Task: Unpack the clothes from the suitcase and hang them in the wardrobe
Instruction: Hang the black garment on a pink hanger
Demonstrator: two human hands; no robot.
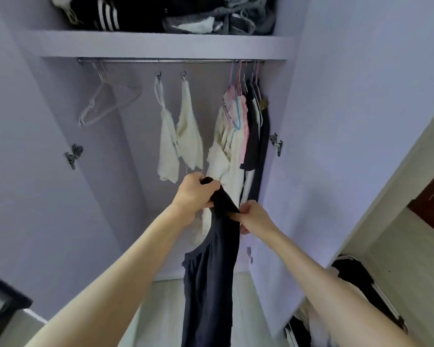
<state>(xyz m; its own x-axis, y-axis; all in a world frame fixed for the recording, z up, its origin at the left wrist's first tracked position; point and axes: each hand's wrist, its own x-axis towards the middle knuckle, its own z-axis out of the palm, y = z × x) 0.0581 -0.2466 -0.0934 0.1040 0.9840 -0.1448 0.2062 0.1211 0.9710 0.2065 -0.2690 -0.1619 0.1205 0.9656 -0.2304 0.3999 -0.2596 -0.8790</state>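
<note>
We hold the dark top (211, 271) up before the open wardrobe (145, 46). Our left hand (194, 192) grips its upper end; our right hand (254, 217) pinches the fabric just below. It hangs long, limp and sleeveless between our forearms.

- We see a shelf (150, 43) across the top of the wardrobe, with a heap of folded and bundled clothes (161, 13) lying on it, dark, grey and white, one piece with white stripes.
- Under the shelf we see a metal rail (161, 61). Empty hangers (105, 101) hang at its left end; pale and dark garments (241, 136) on pink and blue hangers crowd its right end.
- Two hooks hold small cream tops (181, 136).
- On the floor (398, 251) at lower right we see the open suitcase (361, 296) with clothes in it.
</note>
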